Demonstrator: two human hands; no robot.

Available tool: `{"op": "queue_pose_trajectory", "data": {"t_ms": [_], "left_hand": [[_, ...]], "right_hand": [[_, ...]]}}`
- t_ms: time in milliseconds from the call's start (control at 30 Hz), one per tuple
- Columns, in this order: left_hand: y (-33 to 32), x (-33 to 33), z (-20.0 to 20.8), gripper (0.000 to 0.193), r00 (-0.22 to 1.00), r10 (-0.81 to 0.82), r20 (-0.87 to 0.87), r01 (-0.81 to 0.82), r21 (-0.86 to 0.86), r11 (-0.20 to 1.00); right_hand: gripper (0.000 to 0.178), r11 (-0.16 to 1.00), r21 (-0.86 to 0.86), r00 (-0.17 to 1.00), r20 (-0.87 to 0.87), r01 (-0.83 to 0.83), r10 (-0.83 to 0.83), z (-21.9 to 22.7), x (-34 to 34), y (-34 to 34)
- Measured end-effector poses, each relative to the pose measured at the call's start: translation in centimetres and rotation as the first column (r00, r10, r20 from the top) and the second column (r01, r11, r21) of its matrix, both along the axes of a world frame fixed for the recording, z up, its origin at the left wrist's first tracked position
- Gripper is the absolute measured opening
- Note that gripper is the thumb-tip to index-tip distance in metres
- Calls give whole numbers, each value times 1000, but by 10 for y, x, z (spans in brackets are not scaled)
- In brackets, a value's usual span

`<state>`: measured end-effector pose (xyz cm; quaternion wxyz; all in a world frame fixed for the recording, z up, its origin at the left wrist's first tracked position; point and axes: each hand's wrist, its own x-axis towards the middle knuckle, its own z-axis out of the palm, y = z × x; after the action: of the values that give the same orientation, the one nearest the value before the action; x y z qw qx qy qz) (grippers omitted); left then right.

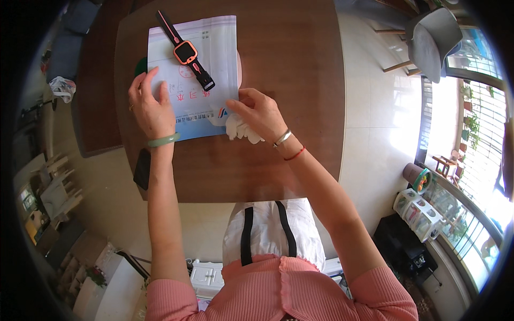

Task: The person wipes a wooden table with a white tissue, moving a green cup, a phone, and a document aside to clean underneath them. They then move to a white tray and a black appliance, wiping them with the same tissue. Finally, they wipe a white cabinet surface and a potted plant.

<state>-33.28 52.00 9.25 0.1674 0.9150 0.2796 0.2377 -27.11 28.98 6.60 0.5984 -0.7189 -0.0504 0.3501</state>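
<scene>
A thin exercise book (217, 64) with a white and blue cover lies on the brown table, its printing upside down to me. Across the cover rests a smartwatch (186, 52) with an orange case and a black strap. At the book's left edge is my left hand (152, 107), fingers apart, thumb and index finger touching the cover. My right hand (261, 113) pinches the right edge, thumb on top; its other fingers are partly hidden. Beneath that hand is a crumpled white tissue (238, 128). A green rounded thing (141, 66) and a pale pinkish thing (239, 69) peek out from behind the book.
A black phone-like object (142, 169) lies at the left edge of the wooden table (289, 48), beside my left forearm. Beyond the table stand a grey chair (435, 43) at the far right and a white plastic rack (418, 215) by the window.
</scene>
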Motion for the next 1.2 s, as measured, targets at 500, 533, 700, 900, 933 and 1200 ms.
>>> {"op": "queue_pose_trajectory", "data": {"t_ms": [500,533,700,900,933,1200], "left_hand": [[-91,-57,26,35,901,-295,318,402,-360,842],[-105,-68,12,37,821,-473,320,566,-346,748],[-186,-81,-61,57,648,-753,-118,642,-448,622],[-192,-44,-120,67,748,-646,-153,551,-399,733],[-195,-32,-118,67,771,-620,-148,532,-387,753],[-204,-11,-111,62,865,-497,-71,418,-447,791]], "right_hand": [[71,691,-676,589,459,-255,666,-78,-97,-140],[70,704,-667,596,469,-244,652,-78,-101,-135],[69,600,-761,513,424,-245,746,-75,-94,-132],[59,588,-784,448,461,-198,766,-92,-54,-117],[58,624,-763,453,504,-166,736,-97,-44,-112],[53,772,-632,435,715,65,548,-127,74,-41]]}}
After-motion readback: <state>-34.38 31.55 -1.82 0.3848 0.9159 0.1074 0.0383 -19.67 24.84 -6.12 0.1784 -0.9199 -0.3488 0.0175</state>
